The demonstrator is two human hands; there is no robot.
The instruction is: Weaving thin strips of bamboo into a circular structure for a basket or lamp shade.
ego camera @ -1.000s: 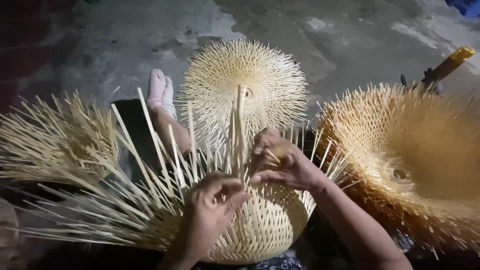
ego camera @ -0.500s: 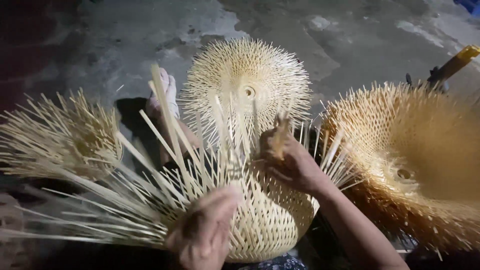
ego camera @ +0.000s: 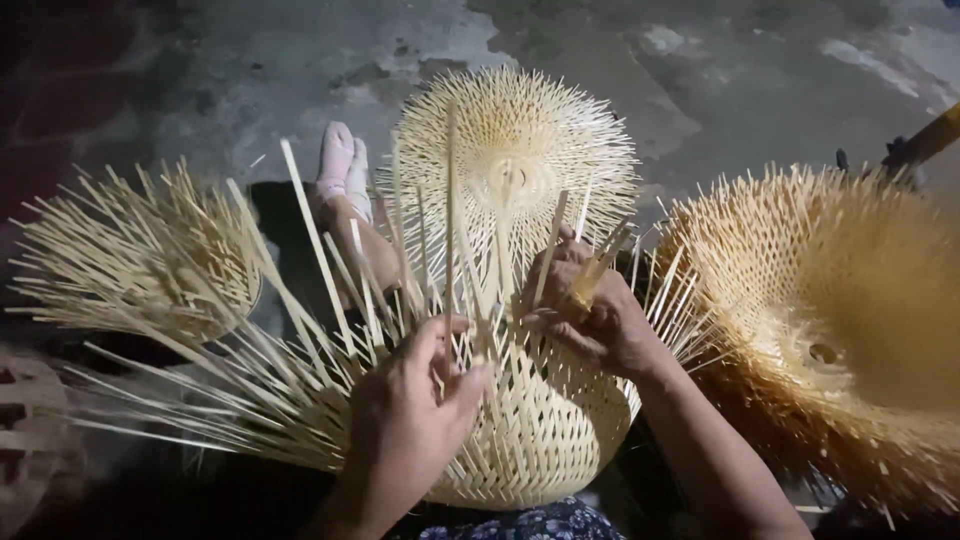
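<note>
A grey concrete floor (ego camera: 720,90), stained and patchy, stretches beyond both hands, dim at the far left where a reddish wall or mat fades into shadow. To the right of the right hand, a large woven bamboo piece (ego camera: 830,330) lies with its frayed rim pointing outward, a small hole near its middle. Straight ahead of the hands, a second round woven piece (ego camera: 515,150) bristles with loose strip ends. Left of the left hand sits a third, smaller bundle of splayed strips (ego camera: 140,260).

Between the hands, low and close to the body, rests the half-woven bamboo basket (ego camera: 540,430), its woven wall tight below and its loose strips (ego camera: 300,370) fanning up and leftward. The left hand (ego camera: 410,410) curls at the basket's rim, fingers pinching strips there. The right hand (ego camera: 595,305) closes around several upright strips just beyond the rim. A bare foot (ego camera: 340,165) lies ahead of the left hand, on the floor beside the middle piece.

Bristling edges crowd both sides; the only open floor lies farther ahead, past the round piece. A yellow-handled tool (ego camera: 925,145) shows at the far right edge.
</note>
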